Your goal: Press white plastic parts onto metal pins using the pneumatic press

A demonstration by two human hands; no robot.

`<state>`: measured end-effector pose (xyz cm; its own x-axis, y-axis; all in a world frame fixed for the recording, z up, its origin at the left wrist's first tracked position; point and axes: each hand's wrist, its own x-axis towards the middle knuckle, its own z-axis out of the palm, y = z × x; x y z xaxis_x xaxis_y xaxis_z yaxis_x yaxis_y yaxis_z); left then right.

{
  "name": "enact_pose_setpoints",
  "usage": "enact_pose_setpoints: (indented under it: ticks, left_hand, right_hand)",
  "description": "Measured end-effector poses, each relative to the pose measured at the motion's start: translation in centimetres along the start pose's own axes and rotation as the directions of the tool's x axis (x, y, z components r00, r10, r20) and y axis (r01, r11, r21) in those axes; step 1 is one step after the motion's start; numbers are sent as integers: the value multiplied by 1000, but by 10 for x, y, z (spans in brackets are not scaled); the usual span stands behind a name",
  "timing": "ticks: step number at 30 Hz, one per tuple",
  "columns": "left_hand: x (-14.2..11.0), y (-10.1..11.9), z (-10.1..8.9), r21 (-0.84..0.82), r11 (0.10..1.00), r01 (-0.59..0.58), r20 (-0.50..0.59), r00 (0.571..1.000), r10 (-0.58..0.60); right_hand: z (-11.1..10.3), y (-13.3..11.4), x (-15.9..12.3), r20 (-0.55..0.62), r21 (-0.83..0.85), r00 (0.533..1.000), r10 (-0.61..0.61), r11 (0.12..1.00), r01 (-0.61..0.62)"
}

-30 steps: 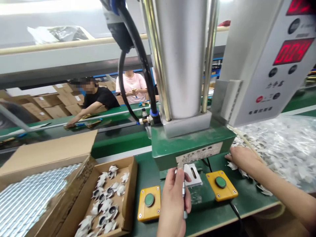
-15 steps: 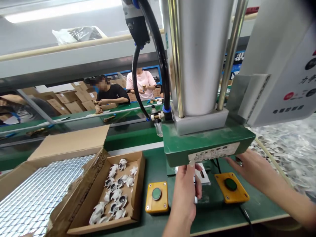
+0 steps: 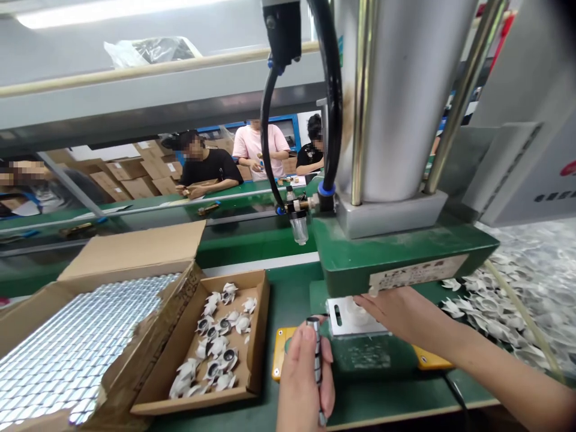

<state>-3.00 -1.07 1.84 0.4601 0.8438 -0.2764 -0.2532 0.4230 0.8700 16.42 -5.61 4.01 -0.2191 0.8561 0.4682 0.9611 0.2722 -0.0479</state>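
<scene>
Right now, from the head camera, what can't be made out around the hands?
Head view:
- Left button box: its button is mostly hidden by the left hand.
- Right button box: mostly hidden by the right arm.
- Far co-worker: what their hands hold is too small.

Even, flat light fills the workshop, and a long ceiling lamp [image 3: 112, 9] burns out to plain white along the far left of the top edge. The foil sheet [image 3: 76, 342] in the near-left carton [image 3: 130, 264] glitters with hard glare, and the plastic sheeting [image 3: 535, 270] on the right washes pale. The steel cylinder [image 3: 405, 90] carries long vertical highlights. Shadows stay soft, deepest under the green press head [image 3: 405, 264]. The white parts [image 3: 229, 291] in the cardboard tray [image 3: 258, 312] look fairly sharp, while the far people [image 3: 207, 168] soften, their heads masked by blocky pixelation. Wide-angle distortion bends the long wooden rail [image 3: 157, 67] toward the frame edges.
</scene>
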Motion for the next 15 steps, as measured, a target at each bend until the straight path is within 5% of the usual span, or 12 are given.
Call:
enact_pose_setpoints:
  ticks: [4, 10, 15]
  left_hand:
    - [0, -5, -10, -9, 1000, 9, -22, 1000, -9]
    - [3, -6, -16, 10, 1000, -12, -34, 999, 12]
    - [2, -6, -19, 187, 974, -127, -103, 984, 148]
  right_hand:
    - [6, 3, 2, -23, -70, 1000, 2, 998, -3]
    - [5, -9, 10, -104, -23, 981, 164, 986, -167]
    - [10, -16, 5, -54, -98, 985, 162, 981, -167]
